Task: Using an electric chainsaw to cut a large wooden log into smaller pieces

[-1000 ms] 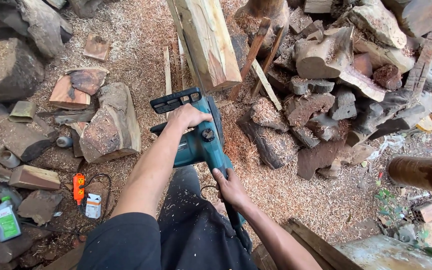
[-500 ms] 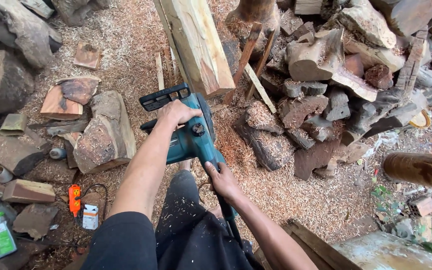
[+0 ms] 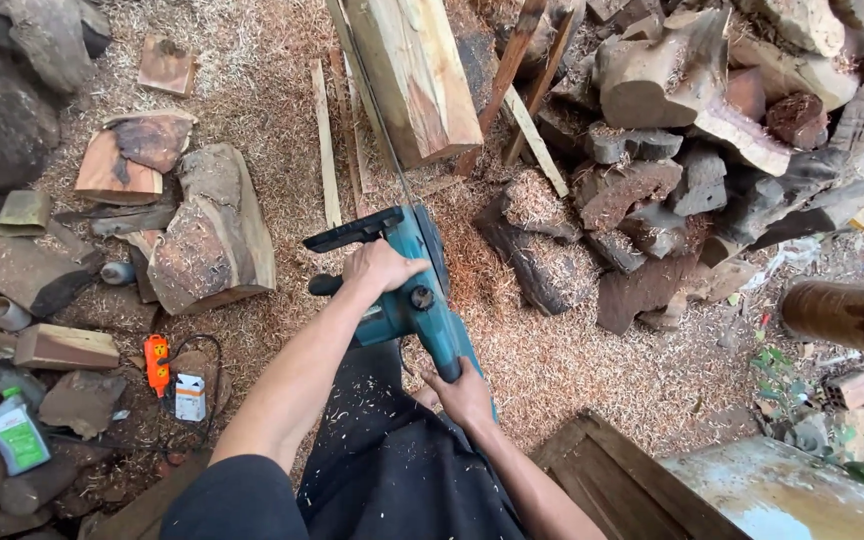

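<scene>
Both hands grip the chainsaw point(image 3: 417, 290) at frame centre: left hand point(image 3: 380, 268) on the top handle, right hand point(image 3: 464, 393) on the rear grip. It looks heavy and stiff, so two handles suit it.

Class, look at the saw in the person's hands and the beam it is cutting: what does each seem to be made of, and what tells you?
Saw: teal body, seemingly moulded plastic with a smooth matt sheen, and black handles; the thin bar looks like metal. Beam: pale, freshly sawn wood, showing flat faces, grain and a reddish streak, with sawdust around it.
</scene>
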